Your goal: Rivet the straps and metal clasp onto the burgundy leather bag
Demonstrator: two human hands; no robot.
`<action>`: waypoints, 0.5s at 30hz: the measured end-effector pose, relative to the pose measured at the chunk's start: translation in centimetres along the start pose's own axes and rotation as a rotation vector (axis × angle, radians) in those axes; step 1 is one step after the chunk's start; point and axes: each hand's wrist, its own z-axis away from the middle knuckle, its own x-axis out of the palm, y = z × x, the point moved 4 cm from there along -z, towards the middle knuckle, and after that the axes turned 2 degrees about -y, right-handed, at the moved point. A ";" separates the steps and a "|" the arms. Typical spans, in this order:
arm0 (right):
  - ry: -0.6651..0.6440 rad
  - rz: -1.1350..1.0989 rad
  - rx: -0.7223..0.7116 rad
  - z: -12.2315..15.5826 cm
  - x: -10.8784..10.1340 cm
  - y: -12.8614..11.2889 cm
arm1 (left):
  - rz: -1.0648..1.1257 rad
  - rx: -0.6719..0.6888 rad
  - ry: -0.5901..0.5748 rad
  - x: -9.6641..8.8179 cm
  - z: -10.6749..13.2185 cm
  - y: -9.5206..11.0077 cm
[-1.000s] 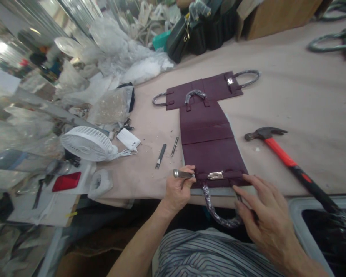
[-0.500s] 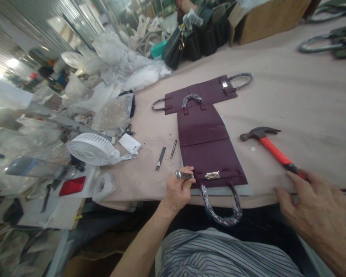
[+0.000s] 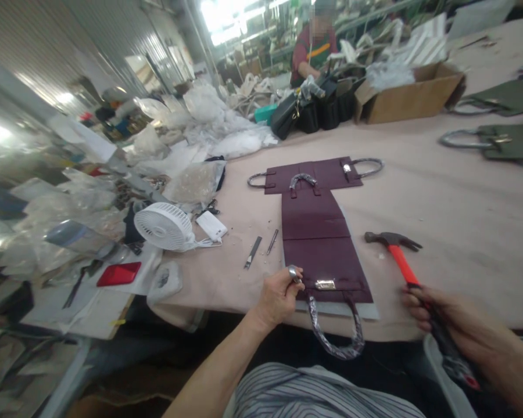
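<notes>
My left hand (image 3: pixel 279 297) pinches a short metal punch (image 3: pixel 293 273) near the left corner of a burgundy leather bag panel (image 3: pixel 317 255). The panel lies flat at the table's front edge, with a silver clasp plate (image 3: pixel 325 284) on it. Its plastic-wrapped handle (image 3: pixel 337 348) hangs over the edge. To the right, my right hand (image 3: pixel 444 313) is closed around the black grip of a claw hammer (image 3: pixel 403 264) with an orange-red shaft. A second burgundy panel (image 3: pixel 326 176) with wrapped handles lies just behind the first.
Two slim metal tools, a flat one (image 3: pixel 253 252) and a rod (image 3: pixel 272 241), lie left of the panel. A white fan (image 3: pixel 163 226), a white box-like device (image 3: pixel 211 226) and a red phone-like object (image 3: pixel 119 274) are further left. Black bags (image 3: pixel 285 116), a cardboard box (image 3: pixel 412 96) and a person (image 3: pixel 314 49) are behind.
My right hand has gone from reaching at the hammer's handle to gripping it. The punch in my left hand now looks more upright. The camera view has tipped upward.
</notes>
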 end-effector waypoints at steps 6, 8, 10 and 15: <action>-0.107 -0.622 0.340 1.7 3.1 -1.0 | 0.079 0.015 0.120 -0.1 0.7 -0.8; -0.060 -0.603 0.380 2.0 3.3 -0.7 | 0.092 0.024 0.149 -0.1 1.1 -0.9; -0.019 -0.592 0.401 2.3 3.4 -0.4 | 0.098 0.017 0.153 -0.1 1.4 -1.0; 0.057 -0.131 0.033 2.1 3.1 -1.4 | 0.057 0.015 0.124 -0.2 1.1 -0.8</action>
